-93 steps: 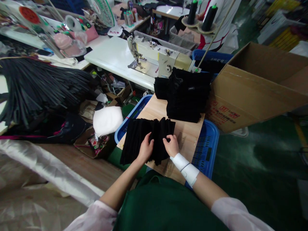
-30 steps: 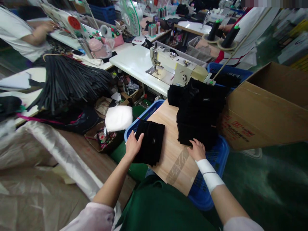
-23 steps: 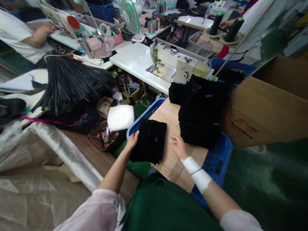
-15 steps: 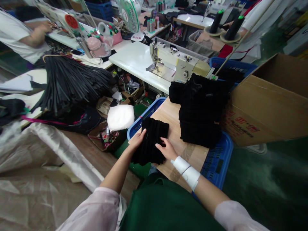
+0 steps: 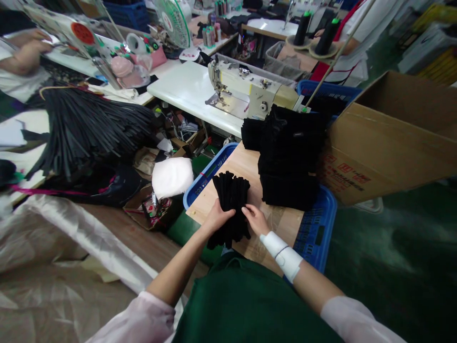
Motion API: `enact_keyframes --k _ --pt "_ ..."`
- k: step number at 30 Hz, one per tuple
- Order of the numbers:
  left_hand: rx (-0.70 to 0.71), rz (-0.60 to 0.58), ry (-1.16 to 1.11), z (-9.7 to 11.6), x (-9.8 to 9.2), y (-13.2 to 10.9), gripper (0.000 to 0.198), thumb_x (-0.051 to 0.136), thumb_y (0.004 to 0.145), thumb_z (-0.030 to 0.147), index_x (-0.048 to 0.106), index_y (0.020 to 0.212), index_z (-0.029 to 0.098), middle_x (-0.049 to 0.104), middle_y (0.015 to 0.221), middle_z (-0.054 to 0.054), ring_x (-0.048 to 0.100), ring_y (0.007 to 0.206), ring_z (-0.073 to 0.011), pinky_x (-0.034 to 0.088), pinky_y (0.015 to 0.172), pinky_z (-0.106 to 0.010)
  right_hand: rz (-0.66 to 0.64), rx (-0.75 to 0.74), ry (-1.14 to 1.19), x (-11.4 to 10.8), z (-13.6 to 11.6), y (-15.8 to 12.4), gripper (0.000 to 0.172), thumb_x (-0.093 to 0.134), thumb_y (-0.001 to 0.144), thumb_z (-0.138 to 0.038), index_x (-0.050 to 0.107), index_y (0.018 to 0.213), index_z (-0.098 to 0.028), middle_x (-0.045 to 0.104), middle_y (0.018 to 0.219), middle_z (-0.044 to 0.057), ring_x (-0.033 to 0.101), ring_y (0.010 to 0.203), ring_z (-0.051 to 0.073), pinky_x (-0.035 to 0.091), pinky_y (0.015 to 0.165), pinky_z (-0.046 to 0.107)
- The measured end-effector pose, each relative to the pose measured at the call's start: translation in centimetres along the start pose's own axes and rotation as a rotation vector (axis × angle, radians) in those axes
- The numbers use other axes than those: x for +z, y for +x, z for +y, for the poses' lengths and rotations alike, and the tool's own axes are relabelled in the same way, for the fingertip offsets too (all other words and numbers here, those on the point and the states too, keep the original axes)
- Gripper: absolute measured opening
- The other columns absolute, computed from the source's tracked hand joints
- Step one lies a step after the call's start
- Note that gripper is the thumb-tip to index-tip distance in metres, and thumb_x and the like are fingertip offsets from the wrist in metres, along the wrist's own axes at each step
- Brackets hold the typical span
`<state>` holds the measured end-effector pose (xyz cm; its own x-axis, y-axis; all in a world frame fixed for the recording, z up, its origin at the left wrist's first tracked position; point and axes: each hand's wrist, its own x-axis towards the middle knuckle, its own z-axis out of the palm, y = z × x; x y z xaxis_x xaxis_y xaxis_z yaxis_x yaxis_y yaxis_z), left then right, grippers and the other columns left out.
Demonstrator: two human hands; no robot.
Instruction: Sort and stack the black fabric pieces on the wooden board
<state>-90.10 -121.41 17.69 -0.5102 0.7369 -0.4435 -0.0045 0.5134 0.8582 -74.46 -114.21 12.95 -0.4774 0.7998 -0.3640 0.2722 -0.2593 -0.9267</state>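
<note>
A small bundle of black fabric pieces (image 5: 231,195) stands on edge on a wooden board (image 5: 246,166) laid over a blue crate (image 5: 314,233). My left hand (image 5: 217,216) grips the bundle's left side with curled fingers. My right hand (image 5: 254,218), with a white wrap on its wrist, pinches the bundle's right side. A tall stack of black fabric pieces (image 5: 289,152) rests on the board just beyond the bundle, apart from both hands.
An open cardboard box (image 5: 385,138) sits to the right. A sewing machine (image 5: 246,90) on a white table stands behind the stack. Black strips (image 5: 82,128) pile at left, above a white pad (image 5: 170,176). Another person's arm (image 5: 21,52) works at far left.
The spread black pieces were gathered into a narrow bundle. My right hand left the tall stack and came back to the bundle; both hands squeezed it upright.
</note>
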Motion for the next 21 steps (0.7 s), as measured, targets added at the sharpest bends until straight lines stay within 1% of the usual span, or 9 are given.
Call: enact_keyframes --k 3,6,8,9,11,13,15,18,21 --pt "0.011 0.016 0.021 0.3 -0.2 -0.3 0.077 0.083 0.062 0.030 0.047 0.129 0.012 0.059 0.128 -0.017 0.056 0.122 -0.0313 0.045 0.105 -0.045 0.051 -0.051 -0.055 0.4 0.1 0.1 0.031 0.060 0.077 -0.038 0.061 0.102 -0.019 0.071 0.095 0.008 0.067 0.087 0.022 0.054 0.083 0.037" --pt "0.134 0.054 0.059 0.6 0.1 -0.8 0.098 0.084 0.062 0.037 0.032 0.142 0.015 0.049 0.141 -0.017 0.046 0.133 -0.0297 0.037 0.113 -0.044 0.165 -0.098 -0.051 0.7 0.3 0.1 0.041 0.054 0.074 -0.021 0.051 0.115 -0.019 0.068 0.102 0.008 0.067 0.084 0.018 0.054 0.080 0.033" --pt "0.197 0.071 0.096 0.7 0.2 -0.9 0.106 0.083 0.062 0.036 0.023 0.147 0.017 0.042 0.146 -0.017 0.041 0.138 -0.0286 0.033 0.116 -0.043 0.230 -0.134 -0.061 0.7 0.4 0.0 0.044 0.052 0.072 -0.017 0.047 0.116 -0.020 0.065 0.108 0.008 0.066 0.079 0.015 0.054 0.077 0.031" --pt "0.202 0.073 0.110 0.7 0.3 -0.9 0.107 0.083 0.063 0.034 0.021 0.148 0.017 0.041 0.148 -0.017 0.039 0.139 -0.0286 0.032 0.116 -0.043 0.243 -0.153 -0.096 0.6 0.3 -0.1 0.039 0.051 0.072 -0.017 0.049 0.111 -0.020 0.065 0.107 0.008 0.064 0.075 0.015 0.053 0.075 0.031" --pt "0.180 0.061 0.123 0.6 0.2 -0.7 0.105 0.081 0.064 0.031 0.021 0.148 0.017 0.041 0.147 -0.018 0.041 0.138 -0.0293 0.033 0.115 -0.044 0.218 -0.181 -0.196 0.3 0.1 -0.2 0.021 0.049 0.074 -0.020 0.055 0.095 -0.020 0.066 0.093 0.005 0.062 0.070 0.016 0.052 0.075 0.033" --pt "0.164 0.036 0.122 0.5 0.0 -0.5 0.101 0.080 0.065 0.029 0.022 0.148 0.017 0.045 0.144 -0.018 0.044 0.135 -0.0299 0.035 0.114 -0.045 0.177 -0.176 -0.264 0.2 -0.3 -0.2 0.012 0.049 0.078 -0.025 0.059 0.084 -0.021 0.066 0.082 0.003 0.062 0.072 0.018 0.052 0.077 0.034" --pt "0.162 0.015 0.117 0.4 -0.2 -0.2 0.098 0.079 0.066 0.028 0.024 0.147 0.017 0.048 0.141 -0.017 0.047 0.132 -0.0299 0.038 0.111 -0.045 0.178 -0.133 -0.261 0.2 -0.9 -0.2 0.018 0.054 0.080 -0.035 0.063 0.084 -0.021 0.068 0.083 0.004 0.063 0.078 0.020 0.051 0.079 0.035" --pt "0.135 0.012 0.112 0.4 -0.4 -0.1 0.096 0.079 0.066 0.027 0.027 0.146 0.017 0.050 0.140 -0.017 0.049 0.131 -0.0302 0.039 0.111 -0.045 0.206 -0.077 -0.238 0.6 -1.5 -0.1 0.031 0.062 0.077 -0.049 0.067 0.085 -0.019 0.070 0.087 0.006 0.065 0.083 0.022 0.051 0.080 0.035" --pt "0.085 0.027 0.112 0.7 -0.5 -0.2 0.093 0.079 0.067 0.025 0.029 0.144 0.015 0.051 0.139 -0.017 0.049 0.131 -0.0297 0.038 0.112 -0.044 0.186 -0.075 -0.242 0.9 -1.8 0.0 0.029 0.063 0.076 -0.047 0.067 0.082 -0.019 0.071 0.086 0.007 0.065 0.082 0.023 0.051 0.080 0.036"
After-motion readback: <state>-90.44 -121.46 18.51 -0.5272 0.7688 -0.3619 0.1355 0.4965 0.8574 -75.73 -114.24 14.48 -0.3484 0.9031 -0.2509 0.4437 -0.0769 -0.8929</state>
